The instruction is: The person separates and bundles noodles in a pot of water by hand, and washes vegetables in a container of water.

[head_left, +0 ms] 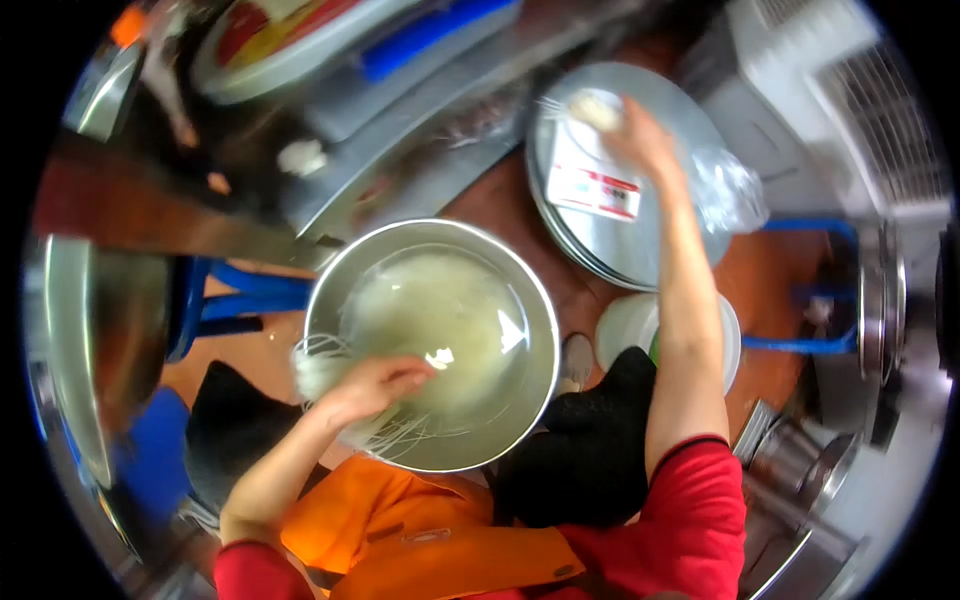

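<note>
My L grip (372, 386): over pot (540, 370), at noodles (318, 370), can't tell if closed | my R grip (638, 138): holding wht clump (594, 109) abv scale (578, 172)

A working kitchen surrounds a wide metal pot (534, 385) holding cloudy liquid and thin white strands (388, 437). Broad round trays (645, 250), steel cookware (785, 455) and an orange apron (400, 520) mark the food-preparation setting.

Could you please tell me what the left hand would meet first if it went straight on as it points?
Probably the cloudy liquid, else the right wall of the pot; the left hand's depth is unclear.
</note>
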The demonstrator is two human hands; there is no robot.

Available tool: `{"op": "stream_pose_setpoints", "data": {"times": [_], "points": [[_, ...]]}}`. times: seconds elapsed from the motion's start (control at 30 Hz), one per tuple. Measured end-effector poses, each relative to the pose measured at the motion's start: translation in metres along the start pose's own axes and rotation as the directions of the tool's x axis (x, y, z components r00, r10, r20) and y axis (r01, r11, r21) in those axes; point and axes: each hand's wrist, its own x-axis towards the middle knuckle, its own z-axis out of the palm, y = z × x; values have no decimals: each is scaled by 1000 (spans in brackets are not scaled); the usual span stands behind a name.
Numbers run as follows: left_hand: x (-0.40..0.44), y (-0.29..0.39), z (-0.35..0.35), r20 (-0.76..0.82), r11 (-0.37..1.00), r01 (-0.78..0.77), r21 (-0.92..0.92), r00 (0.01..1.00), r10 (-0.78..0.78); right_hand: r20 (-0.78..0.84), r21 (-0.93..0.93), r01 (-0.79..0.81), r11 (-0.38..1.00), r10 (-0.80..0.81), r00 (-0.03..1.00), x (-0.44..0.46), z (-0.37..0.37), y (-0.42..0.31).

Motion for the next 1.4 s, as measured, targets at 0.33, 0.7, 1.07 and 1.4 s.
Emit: {"op": "stream_pose_setpoints", "data": {"times": [0.33, 0.7, 1.07, 1.4], "points": [[4, -11, 10, -22, 994, 3, 107, 1000, 0, -92, 57, 44, 997, -39, 995, -24, -22, 17], [-10, -23, 26, -8, 954, -24, 300, 1000, 27, -128, 383, -152, 911, 215, 968, -289, -88, 179], [-52, -18, 76, -107, 993, 108, 53, 989, -102, -46, 124, -388, 913, 396, 917, -406, -17, 210], [-125, -38, 87, -386, 988, 16, -155, 919, -76, -163, 10, -333, 943, 330, 930, -360, 8, 195]]}}
